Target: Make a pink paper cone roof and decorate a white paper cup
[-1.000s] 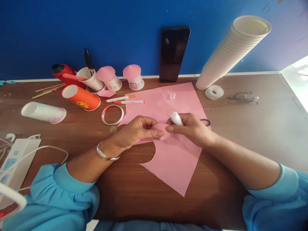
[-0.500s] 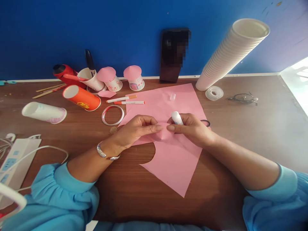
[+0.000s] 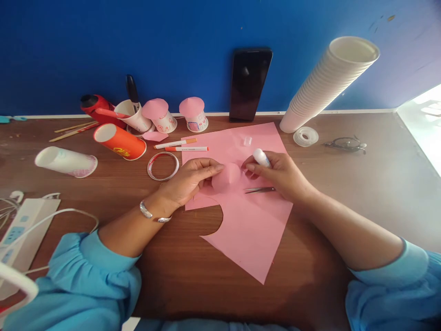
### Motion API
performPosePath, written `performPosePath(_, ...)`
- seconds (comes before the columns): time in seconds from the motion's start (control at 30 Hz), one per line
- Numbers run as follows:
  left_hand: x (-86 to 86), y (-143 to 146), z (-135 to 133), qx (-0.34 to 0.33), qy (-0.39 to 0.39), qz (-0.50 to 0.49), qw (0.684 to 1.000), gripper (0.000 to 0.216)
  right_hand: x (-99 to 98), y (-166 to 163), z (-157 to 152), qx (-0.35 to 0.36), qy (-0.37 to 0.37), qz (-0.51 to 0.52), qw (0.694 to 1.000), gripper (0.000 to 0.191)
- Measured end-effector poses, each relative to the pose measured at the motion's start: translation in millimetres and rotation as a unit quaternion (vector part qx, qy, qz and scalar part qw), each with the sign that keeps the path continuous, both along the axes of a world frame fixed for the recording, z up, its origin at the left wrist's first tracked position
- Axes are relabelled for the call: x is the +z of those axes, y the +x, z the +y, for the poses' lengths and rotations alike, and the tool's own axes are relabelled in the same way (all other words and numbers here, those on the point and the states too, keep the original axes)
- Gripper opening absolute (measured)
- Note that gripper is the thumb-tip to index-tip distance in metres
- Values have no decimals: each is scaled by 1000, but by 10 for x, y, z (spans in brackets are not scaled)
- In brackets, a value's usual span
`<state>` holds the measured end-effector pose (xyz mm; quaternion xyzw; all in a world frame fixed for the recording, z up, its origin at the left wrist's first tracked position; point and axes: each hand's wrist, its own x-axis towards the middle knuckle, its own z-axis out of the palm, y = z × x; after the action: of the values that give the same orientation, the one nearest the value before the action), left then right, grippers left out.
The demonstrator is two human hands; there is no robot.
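Pinched the paper cone (image 3: pixel 228 177) by its far left edge, over the pink sheet (image 3: pixel 253 230), in left hand (image 3: pixel 193 178) with closed fingers. Gripped the glue stick (image 3: pixel 261 157), tilted toward far left, in curled right hand (image 3: pixel 280 172), just right of the cone.

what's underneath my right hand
The pink sheet and scissors lying on it. The blades show; your right hand hides most of the handles. Anything else beneath can't be seen.

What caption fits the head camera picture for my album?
Left hand holds a pink paper cone, right hand a white tube, over a cut pink sheet.
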<state>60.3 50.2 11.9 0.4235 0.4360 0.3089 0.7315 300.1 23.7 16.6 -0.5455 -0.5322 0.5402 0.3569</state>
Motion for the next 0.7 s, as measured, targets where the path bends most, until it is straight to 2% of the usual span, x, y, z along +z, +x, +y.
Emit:
performPosePath(0.07, -27, -37, 58, -2, 26, 34, 999, 32, 10, 68, 105, -41, 82, -96, 991, 26)
performPosePath(0.13, -49, -85, 121, -18, 79, 77, 994, 30, -19, 139, 250, -56, 185, -176, 965, 21)
performPosePath(0.23, -55, -142, 194, -21, 158, 138, 977, 28, -125, 229, 491, 15, 271, -268, 924, 33)
performPosePath(0.33, -55, -168, 233, 3, 232, 210, 950, 23, -241, 272, 676, 54, 291, -330, 896, 43)
performPosePath(0.47, -93, -186, 262, 24, 361, 290, 886, 20, -307, 255, 767, 65, 297, -357, 883, 44)
performPosePath(0.6, -99, -193, 253, 69, 453, 309, 834, 24, -260, 209, 718, 32, 296, -364, 882, 34)
performPosePath(0.7, -69, -173, 206, 113, 502, 293, 806, 25, -238, 179, 671, 40, 308, -352, 883, 35)
